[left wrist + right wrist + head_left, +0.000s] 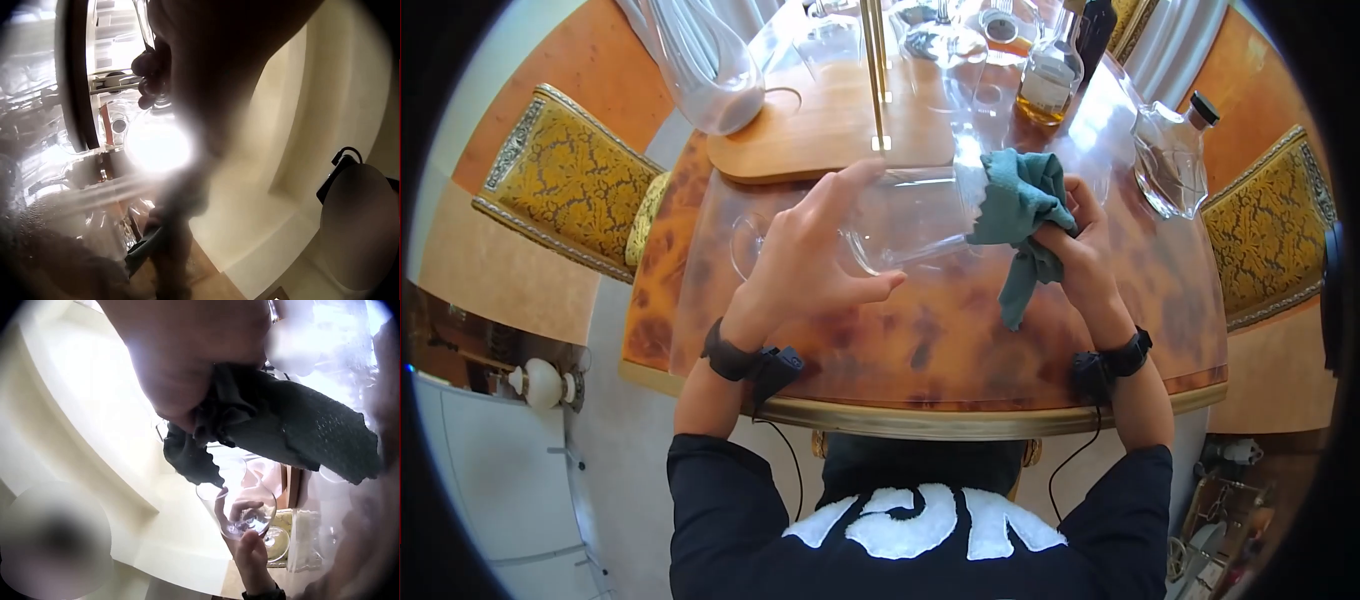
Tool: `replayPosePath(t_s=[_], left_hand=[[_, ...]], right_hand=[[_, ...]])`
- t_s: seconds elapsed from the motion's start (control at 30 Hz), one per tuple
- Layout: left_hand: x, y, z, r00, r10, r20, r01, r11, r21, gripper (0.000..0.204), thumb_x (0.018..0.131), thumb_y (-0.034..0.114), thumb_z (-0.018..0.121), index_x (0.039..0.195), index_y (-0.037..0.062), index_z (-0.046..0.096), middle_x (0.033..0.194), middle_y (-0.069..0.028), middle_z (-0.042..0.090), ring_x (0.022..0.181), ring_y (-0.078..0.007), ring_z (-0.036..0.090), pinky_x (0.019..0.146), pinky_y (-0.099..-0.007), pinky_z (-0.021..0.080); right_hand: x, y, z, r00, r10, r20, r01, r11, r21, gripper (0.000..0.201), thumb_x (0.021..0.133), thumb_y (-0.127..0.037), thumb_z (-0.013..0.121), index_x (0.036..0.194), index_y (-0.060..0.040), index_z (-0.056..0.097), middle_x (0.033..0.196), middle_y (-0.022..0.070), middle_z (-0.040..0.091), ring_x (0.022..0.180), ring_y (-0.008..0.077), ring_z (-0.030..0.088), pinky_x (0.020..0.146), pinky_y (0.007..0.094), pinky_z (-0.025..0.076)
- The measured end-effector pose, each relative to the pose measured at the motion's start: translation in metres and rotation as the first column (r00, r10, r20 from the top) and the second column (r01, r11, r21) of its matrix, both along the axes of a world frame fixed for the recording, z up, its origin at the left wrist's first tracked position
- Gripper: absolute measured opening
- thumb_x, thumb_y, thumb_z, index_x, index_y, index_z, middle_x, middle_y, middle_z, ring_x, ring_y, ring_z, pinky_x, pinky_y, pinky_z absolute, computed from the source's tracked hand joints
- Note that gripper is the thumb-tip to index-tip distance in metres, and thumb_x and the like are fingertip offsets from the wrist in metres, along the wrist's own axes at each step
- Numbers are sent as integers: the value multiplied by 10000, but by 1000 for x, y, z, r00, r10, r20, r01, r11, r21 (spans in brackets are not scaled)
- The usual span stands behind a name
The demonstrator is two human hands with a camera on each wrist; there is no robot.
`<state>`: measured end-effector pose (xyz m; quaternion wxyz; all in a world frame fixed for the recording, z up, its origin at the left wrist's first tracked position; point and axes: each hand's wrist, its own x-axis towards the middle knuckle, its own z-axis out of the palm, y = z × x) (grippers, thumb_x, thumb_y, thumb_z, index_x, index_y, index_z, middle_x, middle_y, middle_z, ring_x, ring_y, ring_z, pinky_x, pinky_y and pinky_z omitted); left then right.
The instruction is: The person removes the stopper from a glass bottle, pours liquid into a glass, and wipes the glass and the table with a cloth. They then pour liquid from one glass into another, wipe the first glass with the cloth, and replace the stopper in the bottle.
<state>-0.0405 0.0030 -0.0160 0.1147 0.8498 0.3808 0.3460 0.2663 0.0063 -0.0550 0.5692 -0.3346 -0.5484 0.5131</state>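
Note:
My left hand (pixel 795 250) holds a clear stemmed glass (pixel 915 215) on its side above the table, with thumb and fingers around the base of the bowl. The round foot (pixel 747 246) shows beyond that hand, and the rim faces right. Bunched in my right hand (pixel 1090 250) is a teal-green cloth (pixel 1022 195), which overlaps the glass's rim in the head view and hangs down in a loose tail. From the right wrist, the cloth (pixel 294 422) looks large and dark, with the glass (pixel 265 503) behind it. Glare and blur hide much of the left wrist view.
A wooden board (pixel 800 150) with upright gold rods (pixel 875 80) lies ahead. Left stands a glass decanter (pixel 720 95); right, a bottle of amber liquid (pixel 1048 80) and a black-stoppered decanter (pixel 1175 165). More glassware stands behind. The table edge (pixel 920 420) runs close to the body.

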Motion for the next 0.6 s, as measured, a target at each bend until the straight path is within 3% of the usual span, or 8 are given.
replayPosePath(t_s=[0.1, 0.17, 0.2, 0.23, 0.3, 0.33, 0.47, 0.6], left_hand=[[5, 3, -13, 995, -92, 42, 91, 995, 43, 938, 616, 309, 876, 1424, 80, 458, 1145, -112, 627, 779, -188, 598, 715, -317, 510], [8, -4, -15, 994, -98, 43, 98, 995, 6, 934, 619, 313, 874, 1421, 78, 457, 1199, -126, 621, 822, -228, 620, 756, -341, 521], [9, -4, -13, 994, -98, 38, 98, 995, -10, 931, 621, 317, 872, 1419, 76, 457, 1253, -141, 614, 865, -269, 642, 798, -365, 531], [8, -4, -12, 995, -92, 43, 92, 996, -9, 931, 621, 317, 872, 1419, 76, 457, 1253, -141, 614, 865, -269, 642, 798, -365, 531], [7, -8, -11, 995, -15, -100, 14, 1000, -8, 934, 625, 342, 872, 1417, 79, 452, 1214, -152, 617, 864, -315, 648, 782, -384, 545], [5, -8, -10, 997, -15, -75, 15, 1000, -7, 903, 627, 337, 861, 1407, 100, 473, 1125, -136, 624, 847, -324, 647, 724, -393, 545], [9, -11, -15, 979, -100, -175, 118, 989, 93, 851, 608, 293, 838, 1381, 138, 519, 977, -102, 607, 756, -299, 636, 642, -394, 527], [8, -13, -18, 967, -79, -243, 94, 994, 51, 847, 616, 294, 838, 1383, 133, 514, 1000, -105, 619, 762, -301, 637, 654, -390, 530]], right_hand=[[-19, -11, 1, 989, -92, 113, 86, 994, 62, 351, 812, 63, 711, 1110, -27, 550, 919, 53, 674, 775, 106, 661, 694, 255, 563], [-24, -14, 0, 951, -124, 283, 49, 965, 257, 280, 795, 80, 711, 1025, -24, 591, 914, 69, 677, 809, 124, 669, 692, 273, 547], [-21, -14, 9, 816, -274, 509, -4, 878, 479, 246, 766, 79, 697, 985, -13, 633, 980, 107, 672, 857, 218, 678, 736, 334, 537], [-23, -15, 13, 815, -269, 513, -12, 877, 480, 246, 766, 79, 697, 985, -13, 633, 980, 107, 672, 857, 218, 678, 736, 334, 537], [-27, -21, 13, 745, -207, 634, -142, 879, 454, 290, 733, 62, 689, 1014, -6, 661, 1067, 130, 658, 959, 340, 641, 833, 391, 517], [-25, -18, 12, 691, -138, 709, -290, 846, 447, 478, 725, 60, 644, 1193, -33, 641, 1208, 162, 623, 1056, 397, 586, 909, 437, 489], [-37, -27, 8, 571, 32, 820, -501, 805, 317, 753, 678, 87, 565, 1407, -100, 521, 1385, 187, 521, 1224, 420, 512, 1025, 471, 443], [-37, -28, 2, 640, 64, 766, -450, 839, 306, 708, 735, 50, 640, 1415, -98, 509, 1409, 203, 508, 1267, 429, 509, 1046, 445, 449]])
